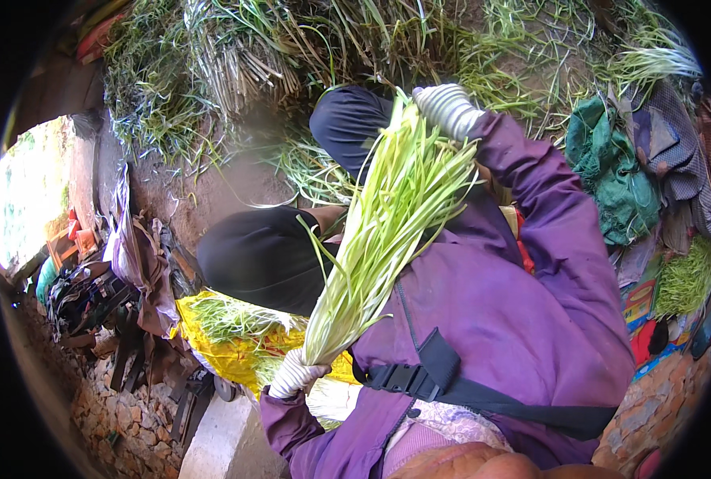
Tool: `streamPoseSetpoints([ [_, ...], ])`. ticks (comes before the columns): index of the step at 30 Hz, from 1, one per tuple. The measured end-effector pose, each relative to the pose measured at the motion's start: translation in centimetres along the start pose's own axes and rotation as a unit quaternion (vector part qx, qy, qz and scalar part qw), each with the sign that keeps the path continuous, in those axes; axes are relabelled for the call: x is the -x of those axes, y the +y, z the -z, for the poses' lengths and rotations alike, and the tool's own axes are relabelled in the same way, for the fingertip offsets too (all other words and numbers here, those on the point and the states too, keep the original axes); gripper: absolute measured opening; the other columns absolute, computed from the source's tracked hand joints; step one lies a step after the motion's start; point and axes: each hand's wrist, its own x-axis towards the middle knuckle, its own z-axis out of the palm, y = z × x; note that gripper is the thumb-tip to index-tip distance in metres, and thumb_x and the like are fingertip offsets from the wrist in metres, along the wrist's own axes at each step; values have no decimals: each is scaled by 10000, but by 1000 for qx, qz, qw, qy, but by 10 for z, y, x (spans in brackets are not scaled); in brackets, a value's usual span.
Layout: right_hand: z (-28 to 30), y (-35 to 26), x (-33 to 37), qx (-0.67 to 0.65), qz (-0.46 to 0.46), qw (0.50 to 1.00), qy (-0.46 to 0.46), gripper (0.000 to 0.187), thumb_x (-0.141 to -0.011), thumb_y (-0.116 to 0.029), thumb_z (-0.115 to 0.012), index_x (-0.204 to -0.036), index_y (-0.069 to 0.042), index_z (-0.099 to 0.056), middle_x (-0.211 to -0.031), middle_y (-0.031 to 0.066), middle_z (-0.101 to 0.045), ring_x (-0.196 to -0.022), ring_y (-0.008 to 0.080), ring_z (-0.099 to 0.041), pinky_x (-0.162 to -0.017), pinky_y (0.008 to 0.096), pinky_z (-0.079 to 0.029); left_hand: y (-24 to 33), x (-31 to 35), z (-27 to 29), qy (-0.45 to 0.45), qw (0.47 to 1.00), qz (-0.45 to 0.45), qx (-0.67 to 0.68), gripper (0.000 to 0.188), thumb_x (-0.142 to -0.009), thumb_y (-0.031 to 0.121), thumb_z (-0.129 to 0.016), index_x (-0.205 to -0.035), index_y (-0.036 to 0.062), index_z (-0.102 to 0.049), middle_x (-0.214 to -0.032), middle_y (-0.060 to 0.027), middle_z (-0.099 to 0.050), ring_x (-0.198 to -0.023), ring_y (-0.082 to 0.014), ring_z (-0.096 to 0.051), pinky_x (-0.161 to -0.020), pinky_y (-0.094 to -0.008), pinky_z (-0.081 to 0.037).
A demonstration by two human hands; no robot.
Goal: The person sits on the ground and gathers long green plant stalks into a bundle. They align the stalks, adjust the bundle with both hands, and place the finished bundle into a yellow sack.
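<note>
A long bunch of leafy greens (387, 215), pale at the stems and bright green toward the tips, lies slantwise across my lap. My left hand (294, 374), in a striped knit glove, is closed around its stem end. At the far end, my right hand (449, 112) wears the same kind of glove and is beside the leaf tips. Its fingers look curled, but what they hold, if anything, is hidden. Some leaves hang loose along both sides of the bunch.
Heaps of cut stalks (244, 72) lie at the far side, with scattered leaves on the ground. A yellow sack (236, 351) bearing more greens sits by my left knee. Green netting (607, 172) and cloths lie at the right. Rags and wood pieces (136, 263) pile up at the left.
</note>
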Motion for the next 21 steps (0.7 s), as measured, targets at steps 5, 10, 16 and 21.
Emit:
streamPoseSetpoints([
  [5,-52,91,18,-182,-247,951,-30,449,-899,-409,-569,-901,12,-725,-894,280,-677,-854,393,-685,-760,468,-533,-24,12,14,-15,998,31,60,420,-706,-30,-814,-1105,-4,-686,-1031,-54,-709,-921,-147,-650,-832,-299,-523],
  [10,-84,118,69,-140,-284,948,19,573,-921,-521,-531,-1232,-50,-632,-1201,225,-641,-1112,369,-619,-967,430,-472,-3,36,22,7,999,-27,-15,258,-682,0,-822,-918,-12,-721,-753,-35,-695,-555,-96,-597,-492,-238,-454],
  [16,-64,77,79,-108,-223,969,17,658,-889,-435,-629,-1450,-146,-443,-1395,180,-533,-1236,351,-547,-1017,421,-457,74,81,30,25,959,-239,-154,686,-601,38,-905,-1233,29,-636,-1233,-140,-645,-1031,-254,-654,-964,-385,-517],
  [21,-74,70,101,-132,-186,969,99,579,-874,-269,-647,-1417,-198,-461,-1341,166,-560,-1151,378,-584,-973,437,-487,86,35,-5,88,921,-255,-280,856,-529,149,-914,-1301,32,-563,-1259,-132,-624,-1080,-310,-633,-972,-408,-499],
])
